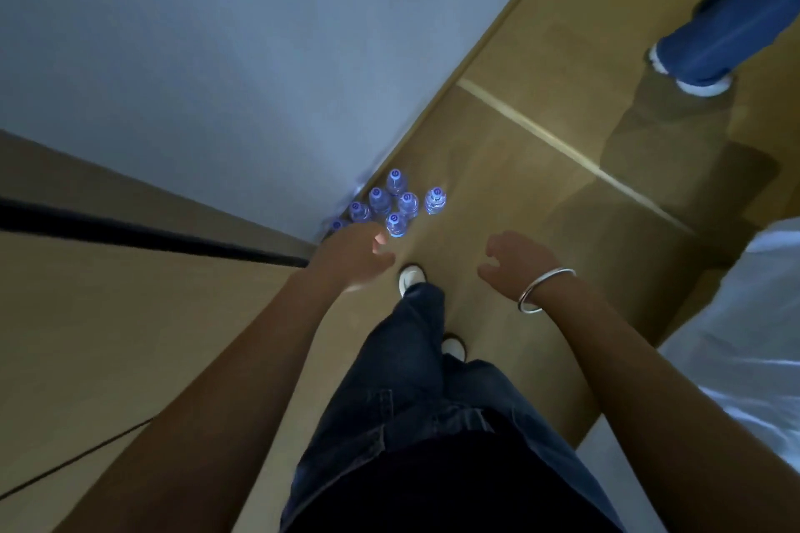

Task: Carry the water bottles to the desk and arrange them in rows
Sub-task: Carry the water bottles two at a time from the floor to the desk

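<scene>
A pale wall (195, 35) is filling the upper left of the frame, meeting the tan floor (541, 151) along a diagonal. At frame centre, a cluster of water bottles (396, 203) is standing upright on the floor in the corner, none yet carried off. The left hand (355, 255) is reaching low just beside the nearest bottles, fingers relaxed and gripping nothing. The right hand (515, 260), wearing a bracelet (541, 290), is hanging spread and empty. Gripping each bottle by its body, one per hand, should be steadiest.
</scene>
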A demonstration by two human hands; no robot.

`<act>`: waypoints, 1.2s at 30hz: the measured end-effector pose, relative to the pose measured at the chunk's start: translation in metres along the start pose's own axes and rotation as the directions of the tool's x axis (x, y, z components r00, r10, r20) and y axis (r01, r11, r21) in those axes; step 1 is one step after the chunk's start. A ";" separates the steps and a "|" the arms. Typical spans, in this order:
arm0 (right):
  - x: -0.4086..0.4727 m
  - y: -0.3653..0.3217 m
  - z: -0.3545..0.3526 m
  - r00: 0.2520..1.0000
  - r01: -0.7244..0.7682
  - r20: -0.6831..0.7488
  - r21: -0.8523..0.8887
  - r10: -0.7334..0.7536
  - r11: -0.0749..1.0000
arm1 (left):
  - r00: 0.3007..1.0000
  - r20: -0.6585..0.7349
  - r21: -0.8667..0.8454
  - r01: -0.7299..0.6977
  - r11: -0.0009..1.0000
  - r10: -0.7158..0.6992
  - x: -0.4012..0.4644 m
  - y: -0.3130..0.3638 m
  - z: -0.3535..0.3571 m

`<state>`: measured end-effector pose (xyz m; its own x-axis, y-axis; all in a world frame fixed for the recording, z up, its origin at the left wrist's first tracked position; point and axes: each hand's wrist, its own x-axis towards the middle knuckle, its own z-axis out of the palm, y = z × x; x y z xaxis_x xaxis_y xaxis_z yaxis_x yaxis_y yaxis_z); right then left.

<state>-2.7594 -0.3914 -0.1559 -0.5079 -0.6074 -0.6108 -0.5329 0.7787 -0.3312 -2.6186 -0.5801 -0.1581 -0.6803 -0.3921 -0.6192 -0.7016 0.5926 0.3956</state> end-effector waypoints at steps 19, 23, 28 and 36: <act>0.262 0.059 0.116 0.938 -0.235 0.297 0.158 0.181 0.959 | 0.909 0.172 -0.135 0.403 0.905 -0.379 0.251 -0.084 0.162; 0.334 0.085 0.175 0.947 -0.268 0.234 0.204 0.219 0.942 | 0.859 0.091 -0.267 0.509 0.818 -0.505 0.317 -0.116 0.234; 0.413 0.120 0.236 0.952 -0.286 0.177 0.217 0.250 0.933 | 0.820 0.054 -0.371 0.546 0.752 -0.569 0.376 -0.162 0.307; 0.492 0.150 0.287 0.975 -0.223 0.070 0.286 0.212 0.932 | 0.858 -0.074 -0.606 0.366 0.706 -0.508 0.435 -0.204 0.339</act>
<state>-2.8951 -0.5288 -0.7125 -0.5608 -0.4160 -0.7159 -0.1893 0.9062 -0.3782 -2.6998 -0.6325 -0.7380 -0.2433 -0.6893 -0.6824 -0.8729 -0.1511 0.4639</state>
